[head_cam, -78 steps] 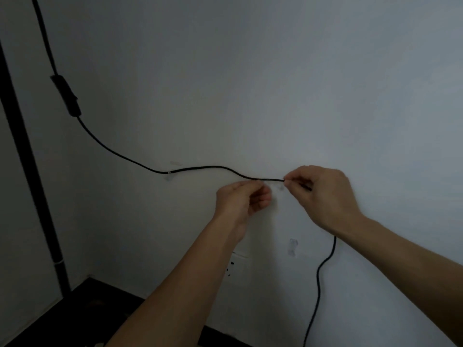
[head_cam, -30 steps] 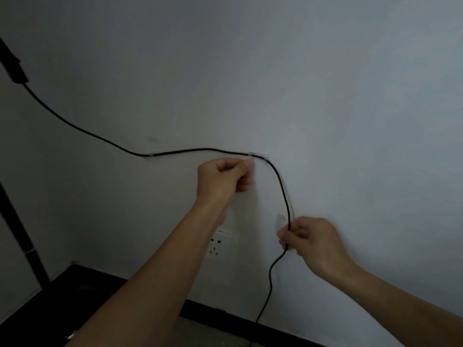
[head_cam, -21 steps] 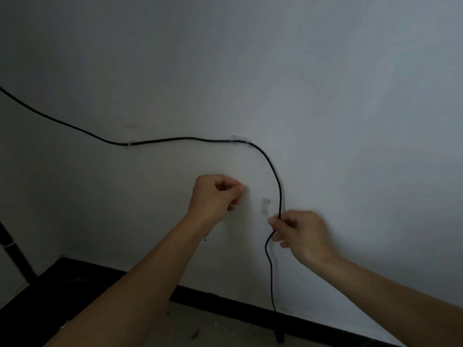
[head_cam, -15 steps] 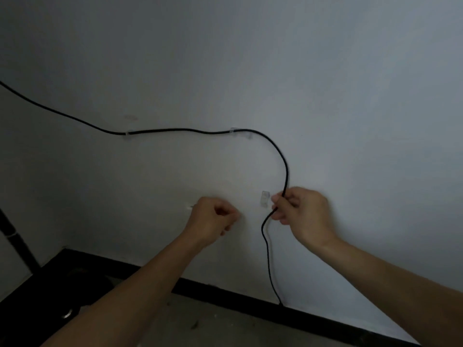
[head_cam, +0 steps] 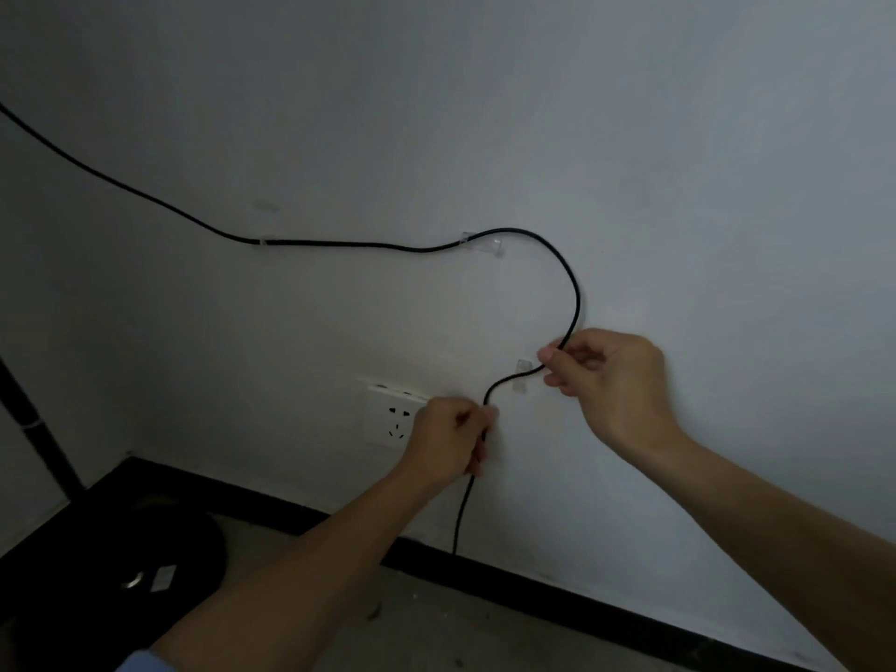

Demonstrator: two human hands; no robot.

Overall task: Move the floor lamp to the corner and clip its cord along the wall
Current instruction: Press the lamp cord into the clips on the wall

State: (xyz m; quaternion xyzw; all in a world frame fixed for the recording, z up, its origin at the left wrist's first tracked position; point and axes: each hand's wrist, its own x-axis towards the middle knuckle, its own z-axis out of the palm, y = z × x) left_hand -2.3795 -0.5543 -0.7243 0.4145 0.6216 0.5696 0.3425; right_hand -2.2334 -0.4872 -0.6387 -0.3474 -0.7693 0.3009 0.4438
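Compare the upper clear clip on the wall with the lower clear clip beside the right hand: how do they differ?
The upper clip lies lengthwise along a level run of the cord; the lower clip stands upright, and the cord crosses it at a slant. No hand touches the upper clip, while the right hand pinches the cord right beside the lower clip. Both are clear and stuck to the wall.

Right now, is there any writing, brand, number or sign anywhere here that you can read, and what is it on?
None can be read.
Wall socket: only plug holes, no lettering visible.
Pale sticker on the dark lamp base: too small and dim to read.
Cord, clear clips and wall: no markings show.
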